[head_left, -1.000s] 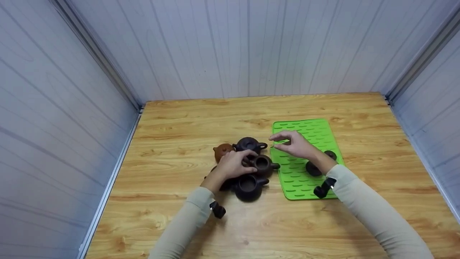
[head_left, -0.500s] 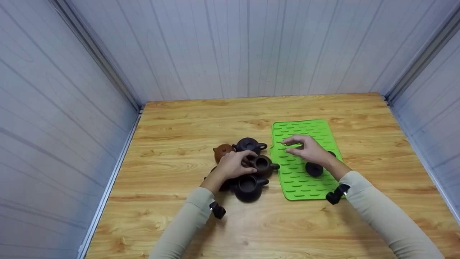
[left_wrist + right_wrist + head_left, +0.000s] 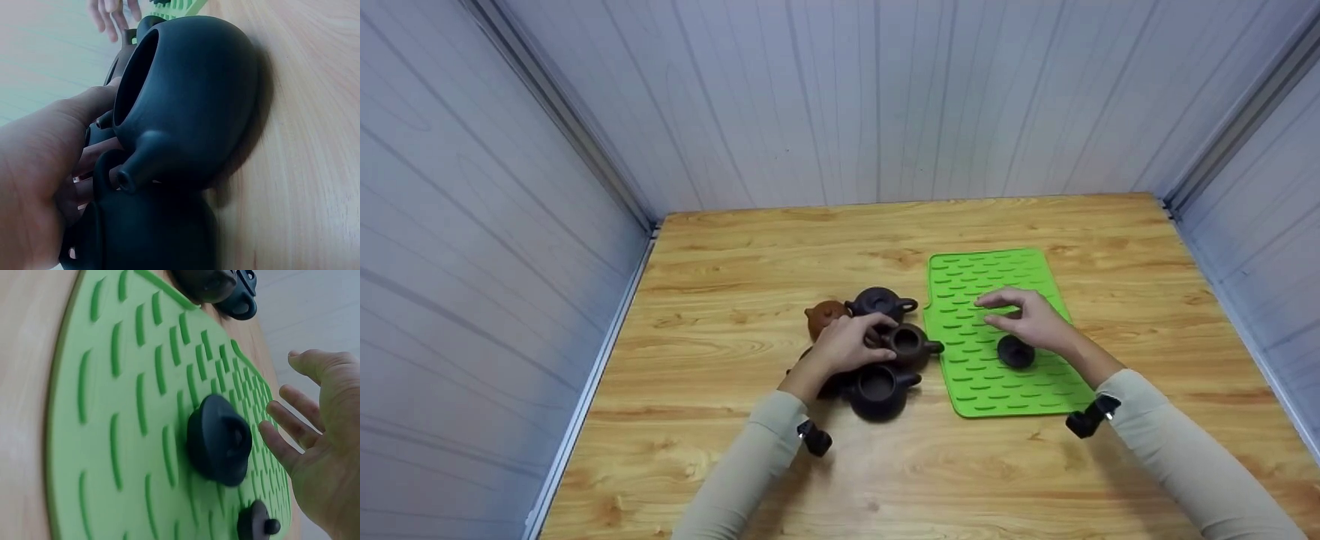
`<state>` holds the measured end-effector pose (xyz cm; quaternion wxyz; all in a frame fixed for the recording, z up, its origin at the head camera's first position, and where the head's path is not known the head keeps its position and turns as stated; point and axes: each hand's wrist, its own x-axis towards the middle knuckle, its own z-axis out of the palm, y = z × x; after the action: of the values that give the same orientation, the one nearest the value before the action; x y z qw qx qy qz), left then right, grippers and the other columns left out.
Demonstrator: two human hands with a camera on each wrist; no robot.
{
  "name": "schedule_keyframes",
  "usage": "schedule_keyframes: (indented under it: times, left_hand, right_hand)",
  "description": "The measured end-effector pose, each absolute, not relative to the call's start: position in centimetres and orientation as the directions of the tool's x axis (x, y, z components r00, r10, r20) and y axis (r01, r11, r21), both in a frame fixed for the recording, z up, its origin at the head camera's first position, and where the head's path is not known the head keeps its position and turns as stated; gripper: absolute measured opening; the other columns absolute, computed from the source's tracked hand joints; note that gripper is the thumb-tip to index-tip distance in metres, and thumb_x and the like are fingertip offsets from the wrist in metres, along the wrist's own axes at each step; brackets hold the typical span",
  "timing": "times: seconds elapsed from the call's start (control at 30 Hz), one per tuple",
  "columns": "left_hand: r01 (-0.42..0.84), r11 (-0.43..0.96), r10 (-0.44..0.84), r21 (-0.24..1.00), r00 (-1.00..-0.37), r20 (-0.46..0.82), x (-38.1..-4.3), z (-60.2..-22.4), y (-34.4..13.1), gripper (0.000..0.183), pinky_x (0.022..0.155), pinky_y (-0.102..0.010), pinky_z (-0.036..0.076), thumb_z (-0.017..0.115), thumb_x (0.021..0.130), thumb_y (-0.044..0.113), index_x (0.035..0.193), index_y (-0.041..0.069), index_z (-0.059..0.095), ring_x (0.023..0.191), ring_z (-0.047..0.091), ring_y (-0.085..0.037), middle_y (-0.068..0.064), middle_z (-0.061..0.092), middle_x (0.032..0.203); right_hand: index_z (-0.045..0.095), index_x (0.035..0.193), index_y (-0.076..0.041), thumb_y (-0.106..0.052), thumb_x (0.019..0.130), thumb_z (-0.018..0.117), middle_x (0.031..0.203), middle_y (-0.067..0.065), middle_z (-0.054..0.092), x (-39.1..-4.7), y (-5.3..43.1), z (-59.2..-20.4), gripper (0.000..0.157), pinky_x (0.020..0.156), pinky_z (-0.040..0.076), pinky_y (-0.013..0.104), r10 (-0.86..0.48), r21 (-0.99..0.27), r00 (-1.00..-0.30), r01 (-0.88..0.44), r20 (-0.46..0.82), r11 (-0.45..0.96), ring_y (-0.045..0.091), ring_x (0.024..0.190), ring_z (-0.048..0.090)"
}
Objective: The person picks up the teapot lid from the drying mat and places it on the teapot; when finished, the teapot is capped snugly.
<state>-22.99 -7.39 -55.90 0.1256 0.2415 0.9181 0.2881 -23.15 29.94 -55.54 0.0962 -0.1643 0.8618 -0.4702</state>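
Observation:
My left hand [image 3: 847,345] holds the brown lidless teapot [image 3: 913,352] by its left side, thumb and index finger on either side of it. A black lidless teapot [image 3: 197,95] stands just in front, close to the thumb. Another dark teapot [image 3: 157,230] is partly hidden under the left wrist. My right hand [image 3: 1027,319] hovers above the green mat [image 3: 982,405] with fingers apart, nothing between them. Near it a black teapot lid [image 3: 219,441] lies on the mat. A smaller lid with a round knob [image 3: 256,523] is hidden behind the hand in the head view.
Behind the left hand stand a dark lidded teapot [image 3: 877,300] and a small orange-brown teapot [image 3: 823,316]. The teapots crowd together left of the mat on the wooden table [image 3: 720,300]. Pale panels [image 3: 847,97] enclose the table at the back and sides.
My right hand has drawn back rightward from beside the teapots to over the mat, and now covers the smaller lid in the head view. My left hand has stayed in place.

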Motion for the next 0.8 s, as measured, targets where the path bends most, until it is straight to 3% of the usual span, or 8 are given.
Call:
schedule_keyframes:
  times: [0.13,0.23,0.37,0.8]
  left_hand:
    - [0.378,0.711,0.523,0.593,-0.848,-0.086,-23.2,-56.1,-7.4,0.051,0.095,-0.051,0.063,0.089,0.098,0.043,0.145,0.028,0.074,0.110,0.082,-0.027,-0.006,0.087,0.118]
    - [0.385,0.705,0.527,0.596,-0.846,-0.077,-23.6,-56.9,-7.6,0.051,0.091,-0.047,0.063,0.089,0.097,0.045,0.144,0.030,0.074,0.107,0.082,-0.023,-0.003,0.087,0.116]
    - [0.378,0.705,0.523,0.601,-0.849,-0.080,-23.9,-57.5,-7.6,0.052,0.089,-0.043,0.062,0.089,0.096,0.048,0.143,0.034,0.074,0.106,0.081,-0.019,0.000,0.087,0.116]
    - [0.353,0.725,0.509,0.591,-0.853,-0.116,-23.0,-55.8,-7.4,0.051,0.096,-0.051,0.062,0.087,0.100,0.043,0.147,0.030,0.072,0.112,0.080,-0.027,-0.005,0.086,0.121]
  right_hand:
    - [0.075,0.140,0.001,-0.011,0.110,0.073,0.147,0.025,0.073,-22.8,31.1,-55.6,0.032,0.098,0.055,0.012,-0.351,-0.836,-0.936,-0.189,-0.005,0.516,0.011,0.128,0.072]
    - [0.075,0.139,0.000,-0.011,0.109,0.075,0.146,0.026,0.073,-22.5,32.0,-55.5,0.033,0.097,0.055,0.011,-0.333,-0.832,-0.943,-0.186,0.002,0.523,0.002,0.123,0.070]
    - [0.075,0.139,0.000,-0.011,0.108,0.075,0.144,0.026,0.073,-22.2,33.2,-55.5,0.033,0.095,0.056,0.013,-0.305,-0.822,-0.952,-0.179,0.007,0.541,0.002,0.119,0.068]
    - [0.075,0.139,0.003,-0.008,0.108,0.075,0.139,0.024,0.069,-21.1,35.9,-55.4,0.033,0.093,0.054,0.006,-0.219,-0.817,-0.974,-0.165,0.048,0.553,-0.011,0.116,0.062]
